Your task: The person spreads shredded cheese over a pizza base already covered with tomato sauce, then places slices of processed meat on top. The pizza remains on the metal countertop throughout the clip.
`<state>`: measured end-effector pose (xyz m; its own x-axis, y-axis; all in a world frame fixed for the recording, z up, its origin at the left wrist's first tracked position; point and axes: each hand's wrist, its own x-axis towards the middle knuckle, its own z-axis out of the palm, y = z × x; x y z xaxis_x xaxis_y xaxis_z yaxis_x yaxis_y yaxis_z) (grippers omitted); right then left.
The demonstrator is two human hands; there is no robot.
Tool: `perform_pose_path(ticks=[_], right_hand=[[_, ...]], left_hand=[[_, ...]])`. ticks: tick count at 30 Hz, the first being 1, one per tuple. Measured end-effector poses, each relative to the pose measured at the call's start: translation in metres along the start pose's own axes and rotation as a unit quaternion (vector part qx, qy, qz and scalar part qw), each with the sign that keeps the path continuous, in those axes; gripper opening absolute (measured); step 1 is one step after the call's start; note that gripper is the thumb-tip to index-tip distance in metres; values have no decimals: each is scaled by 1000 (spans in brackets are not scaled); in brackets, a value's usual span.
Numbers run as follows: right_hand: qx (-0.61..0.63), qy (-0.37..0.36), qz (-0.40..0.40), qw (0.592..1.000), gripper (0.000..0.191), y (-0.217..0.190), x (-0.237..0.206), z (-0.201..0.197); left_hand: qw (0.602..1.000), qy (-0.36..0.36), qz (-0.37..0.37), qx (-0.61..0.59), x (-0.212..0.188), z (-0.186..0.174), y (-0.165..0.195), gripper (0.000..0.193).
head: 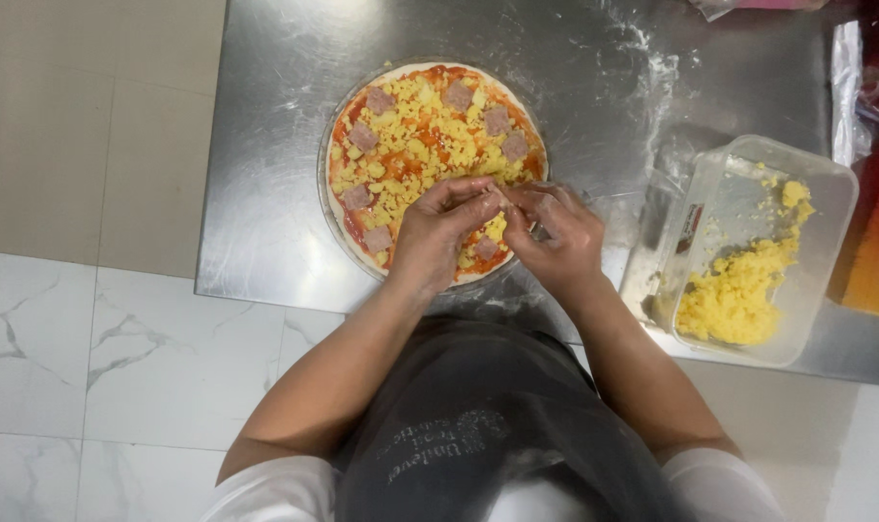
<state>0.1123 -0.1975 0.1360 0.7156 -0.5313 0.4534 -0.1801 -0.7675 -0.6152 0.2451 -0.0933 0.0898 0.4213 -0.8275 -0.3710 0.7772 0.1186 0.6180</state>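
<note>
A round raw pizza [425,135] lies on a steel table [265,193], spread with red sauce, yellow grated cheese and several pink meat squares. My left hand [441,232] and my right hand [554,232] meet over the pizza's near right edge. Their fingertips pinch together on a small pink piece of meat [502,198]. Both hands cover part of the pizza's near rim.
A clear plastic tub [759,246] holding yellow grated cheese stands on the table to the right of my right hand. Foil and red packaging [870,145] lie at the far right. Flour dusts the table top. Tiled floor shows at the left.
</note>
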Motion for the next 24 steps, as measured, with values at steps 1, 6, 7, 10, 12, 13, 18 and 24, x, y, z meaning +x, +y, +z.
perform_pose_path(ticks=[1,6,7,10,12,13,18,24], right_hand=[[5,-4,-1,1000,22,1,0,-1],[26,-71,1,997,21,5,5,-8],[22,-74,-3,997,21,5,6,-9],[-2,-56,-28,998,21,2,7,-8],[-11,-38,-39,998,21,-1,6,-5],[-12,-30,-40,999,21,-2,5,-4],[-4,-16,-12,1000,22,1,0,2],[33,-57,22,998,19,9,4,0]], left_hand=[[1000,2,-2,-6,0,-1,0,34],[999,26,-33,-3,2,-6,1,32],[999,25,-29,-6,3,-7,1,31],[1000,20,-18,7,3,-8,0,30],[1000,17,-21,9,3,-9,0,29],[1000,16,-22,10,4,-10,0,29],[1000,-4,0,16,3,-9,-4,27],[1000,-19,11,16,2,-4,-2,32]])
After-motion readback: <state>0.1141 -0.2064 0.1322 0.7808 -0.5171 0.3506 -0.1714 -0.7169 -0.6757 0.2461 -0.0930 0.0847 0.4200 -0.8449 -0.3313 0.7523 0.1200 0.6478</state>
